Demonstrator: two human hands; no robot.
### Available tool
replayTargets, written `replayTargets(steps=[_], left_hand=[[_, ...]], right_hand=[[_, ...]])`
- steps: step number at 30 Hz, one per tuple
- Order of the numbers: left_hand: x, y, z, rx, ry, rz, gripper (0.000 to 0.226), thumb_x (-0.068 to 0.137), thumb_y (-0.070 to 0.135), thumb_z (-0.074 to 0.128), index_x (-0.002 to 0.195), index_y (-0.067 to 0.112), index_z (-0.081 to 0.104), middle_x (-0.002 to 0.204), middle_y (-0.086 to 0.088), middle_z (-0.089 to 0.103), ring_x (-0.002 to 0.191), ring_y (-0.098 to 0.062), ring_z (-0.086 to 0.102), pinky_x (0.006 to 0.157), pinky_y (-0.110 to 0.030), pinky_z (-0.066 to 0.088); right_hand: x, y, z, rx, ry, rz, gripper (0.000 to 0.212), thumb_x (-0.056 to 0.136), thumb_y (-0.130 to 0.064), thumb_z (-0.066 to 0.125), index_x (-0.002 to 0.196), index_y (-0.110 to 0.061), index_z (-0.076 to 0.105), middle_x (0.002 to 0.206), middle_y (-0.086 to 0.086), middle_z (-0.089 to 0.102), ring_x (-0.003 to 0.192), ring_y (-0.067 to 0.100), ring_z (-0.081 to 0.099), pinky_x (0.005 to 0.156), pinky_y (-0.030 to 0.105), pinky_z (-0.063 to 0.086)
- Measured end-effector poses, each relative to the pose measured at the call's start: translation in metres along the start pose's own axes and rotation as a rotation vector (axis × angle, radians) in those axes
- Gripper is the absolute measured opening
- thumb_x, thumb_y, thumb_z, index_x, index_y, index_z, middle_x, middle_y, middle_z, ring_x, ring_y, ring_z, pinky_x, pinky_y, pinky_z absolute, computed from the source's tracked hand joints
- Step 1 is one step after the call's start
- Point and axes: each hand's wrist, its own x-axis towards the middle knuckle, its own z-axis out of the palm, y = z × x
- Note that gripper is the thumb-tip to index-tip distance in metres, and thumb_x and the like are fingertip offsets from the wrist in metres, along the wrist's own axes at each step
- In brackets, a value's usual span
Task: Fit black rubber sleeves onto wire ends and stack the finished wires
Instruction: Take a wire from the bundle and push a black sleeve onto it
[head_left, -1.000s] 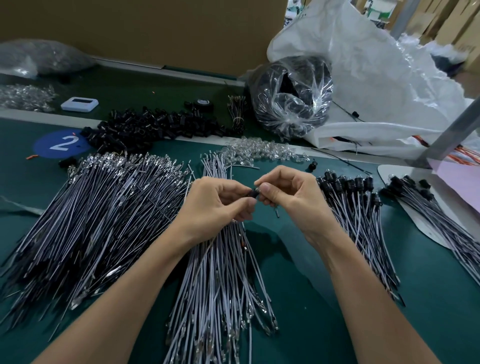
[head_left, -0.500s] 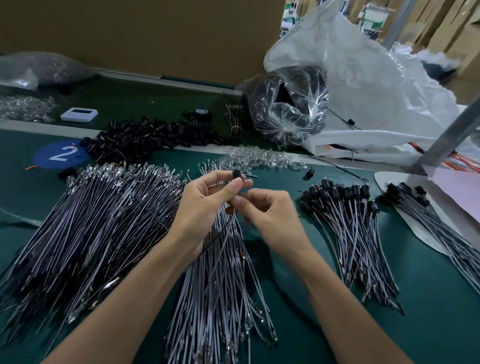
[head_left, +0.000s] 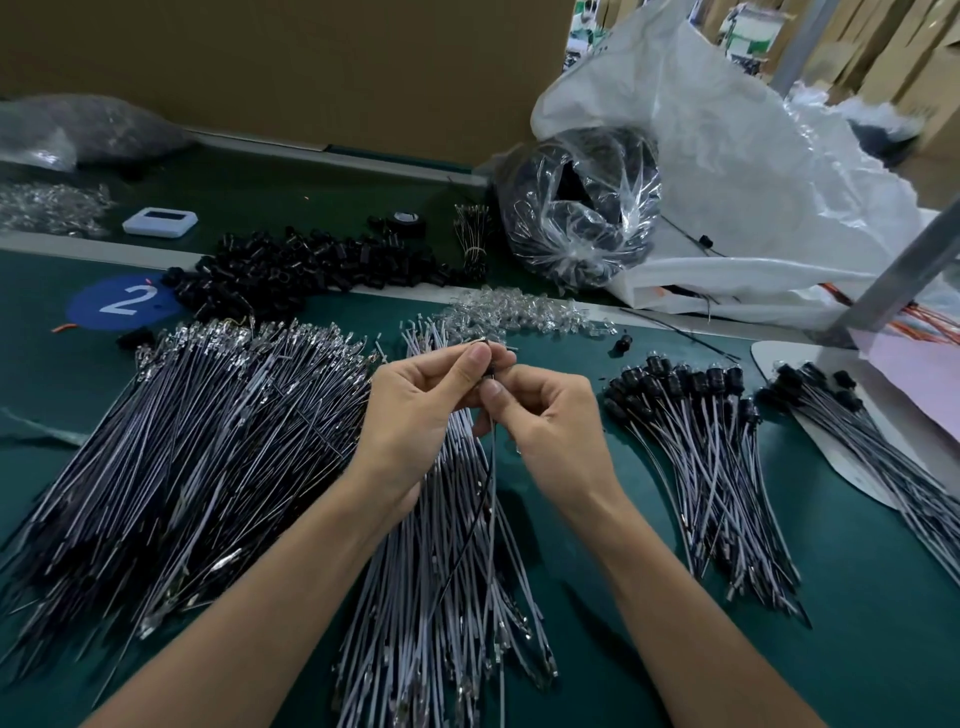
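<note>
My left hand (head_left: 415, 410) pinches the top end of a thin wire (head_left: 488, 499), where a black rubber sleeve (head_left: 490, 370) sits between the fingertips. Just below it, my right hand (head_left: 545, 415) pinches the same wire, which hangs down over the middle wire bundle (head_left: 447, 597). A large pile of bare grey wires (head_left: 182, 441) lies to the left. Finished wires with black sleeves (head_left: 701, 431) are stacked to the right. Loose black sleeves (head_left: 301, 270) are heaped at the back.
More sleeved wires (head_left: 872, 441) lie on a white board at far right. Clear small parts (head_left: 519, 314) are scattered behind my hands. A clear bag of black parts (head_left: 582, 208), a big white sack (head_left: 753, 182), a white timer (head_left: 160, 222) and a blue "2" mark (head_left: 122, 301) lie at the back.
My hands came apart from a level pinch; the left now holds the sleeved end higher and the right has slid down below it on the wire.
</note>
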Motion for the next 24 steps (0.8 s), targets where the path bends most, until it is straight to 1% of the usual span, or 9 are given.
replayTargets(steps=[3, 5, 6, 11, 13, 15, 16, 20, 24], left_hand=[[0.000, -0.002, 0.001, 0.002, 0.006, 0.011, 0.019, 0.078, 0.029, 0.068, 0.084, 0.016, 0.080, 0.093, -0.009, 0.076, 0.075, -0.018, 0.070, 0.060, -0.029, 0.055], [-0.001, -0.004, 0.001, 0.026, 0.014, 0.012, 0.021, 0.075, 0.031, 0.070, 0.085, 0.016, 0.080, 0.094, -0.013, 0.076, 0.083, -0.028, 0.069, 0.079, -0.047, 0.054], [-0.002, -0.004, 0.001, 0.034, 0.019, 0.011, 0.022, 0.074, 0.032, 0.070, 0.086, 0.015, 0.080, 0.094, -0.014, 0.076, 0.085, -0.030, 0.068, 0.083, -0.050, 0.053], [-0.003, -0.004, 0.005, 0.023, 0.041, 0.032, 0.021, 0.079, 0.026, 0.066, 0.090, 0.012, 0.077, 0.089, -0.009, 0.077, 0.072, -0.016, 0.067, 0.059, -0.022, 0.054], [-0.004, -0.004, 0.004, -0.005, 0.048, 0.039, 0.018, 0.080, 0.025, 0.065, 0.087, 0.013, 0.077, 0.085, -0.007, 0.076, 0.070, -0.018, 0.065, 0.059, -0.022, 0.054], [-0.005, -0.005, 0.004, -0.010, 0.059, 0.038, 0.018, 0.080, 0.025, 0.064, 0.085, 0.014, 0.077, 0.082, -0.006, 0.075, 0.070, -0.015, 0.067, 0.059, -0.021, 0.054], [-0.006, -0.005, 0.004, -0.012, 0.066, 0.032, 0.019, 0.080, 0.026, 0.064, 0.086, 0.013, 0.077, 0.082, -0.005, 0.076, 0.070, -0.014, 0.068, 0.059, -0.020, 0.054], [-0.005, -0.008, 0.005, -0.014, 0.106, 0.036, 0.023, 0.080, 0.029, 0.063, 0.087, 0.012, 0.077, 0.086, -0.006, 0.076, 0.077, -0.013, 0.070, 0.064, -0.020, 0.055], [-0.003, -0.011, 0.006, -0.022, 0.117, 0.037, 0.027, 0.079, 0.031, 0.064, 0.091, 0.011, 0.077, 0.094, -0.009, 0.077, 0.086, -0.018, 0.071, 0.078, -0.026, 0.057]], right_hand=[[0.001, 0.001, 0.000, -0.032, 0.025, -0.023, 0.028, 0.093, -0.006, 0.063, 0.067, -0.016, 0.070, 0.058, -0.007, 0.066, 0.046, 0.001, 0.050, 0.048, 0.017, 0.038], [0.001, 0.002, 0.002, -0.036, 0.025, -0.021, 0.022, 0.092, -0.005, 0.063, 0.072, -0.007, 0.071, 0.063, -0.003, 0.069, 0.054, 0.007, 0.061, 0.055, 0.023, 0.049], [0.001, 0.003, 0.002, -0.036, 0.025, -0.021, 0.021, 0.092, -0.004, 0.064, 0.073, -0.004, 0.071, 0.064, -0.002, 0.069, 0.057, 0.009, 0.064, 0.058, 0.024, 0.050], [0.002, 0.001, 0.001, -0.018, 0.044, -0.026, 0.027, 0.091, -0.001, 0.063, 0.070, -0.015, 0.070, 0.058, -0.010, 0.066, 0.054, 0.000, 0.062, 0.055, 0.011, 0.044], [0.004, 0.002, 0.000, -0.069, 0.058, -0.046, 0.031, 0.091, 0.000, 0.063, 0.065, -0.017, 0.068, 0.058, -0.007, 0.067, 0.054, 0.004, 0.063, 0.056, 0.017, 0.047], [0.004, 0.003, 0.001, -0.115, 0.055, -0.064, 0.025, 0.091, 0.000, 0.063, 0.067, -0.007, 0.069, 0.063, 0.002, 0.070, 0.059, 0.017, 0.067, 0.059, 0.032, 0.055], [0.004, 0.003, 0.003, -0.118, 0.055, -0.074, 0.022, 0.090, 0.000, 0.064, 0.069, -0.003, 0.070, 0.065, 0.005, 0.071, 0.061, 0.019, 0.068, 0.061, 0.033, 0.057], [0.003, 0.002, 0.008, -0.135, 0.067, -0.106, 0.024, 0.086, 0.001, 0.068, 0.065, -0.011, 0.067, 0.061, -0.010, 0.067, 0.055, 0.002, 0.064, 0.055, 0.017, 0.050], [0.005, 0.005, 0.008, -0.119, 0.082, -0.101, 0.019, 0.087, -0.005, 0.069, 0.068, -0.001, 0.070, 0.061, 0.003, 0.069, 0.054, 0.021, 0.065, 0.053, 0.039, 0.054]])
